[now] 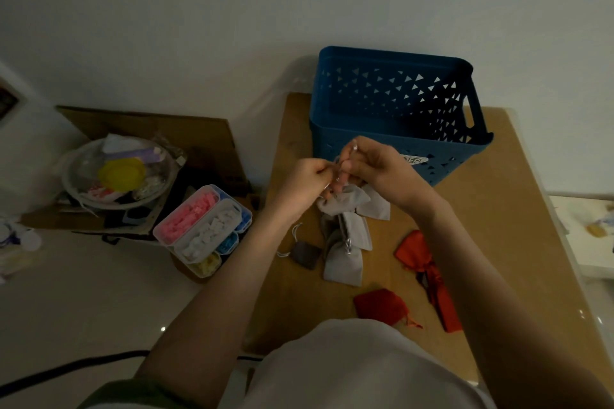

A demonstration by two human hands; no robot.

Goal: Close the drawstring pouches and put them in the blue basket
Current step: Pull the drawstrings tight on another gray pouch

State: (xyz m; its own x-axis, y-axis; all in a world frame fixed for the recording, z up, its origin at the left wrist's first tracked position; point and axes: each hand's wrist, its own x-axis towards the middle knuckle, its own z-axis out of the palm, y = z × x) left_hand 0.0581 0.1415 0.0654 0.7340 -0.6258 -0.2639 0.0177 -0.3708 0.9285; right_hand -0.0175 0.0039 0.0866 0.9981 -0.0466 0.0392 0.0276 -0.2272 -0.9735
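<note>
So, step in hand: closing one grey pouch [345, 201]; judged early in the task, since no pouch showed inside the blue basket [392, 55].
Left hand [309, 178]: was raised in front of the basket, its fingers [324, 173] curled and pinched on the drawstring [338, 164].
Right hand [377, 166]: was just beside the left, fingers [349, 159] pinched on the same drawstring near the pouch's mouth; the exact hold was too small to tell.
Grey pouch: hung below both hands, over the heap; whether it touched the heap could not be told.
Doing it well: the step called for pulling the cords straight apart, evenly, until the mouth gathered tight, with the body left hanging free.
Risk: a one-sided pull would probably have left the mouth gaping.
Waiting: other grey pouches [342, 264], a dark grey pouch [305, 254] and red pouches [378, 305] lay on the counter [498, 209], near the basket.
</note>
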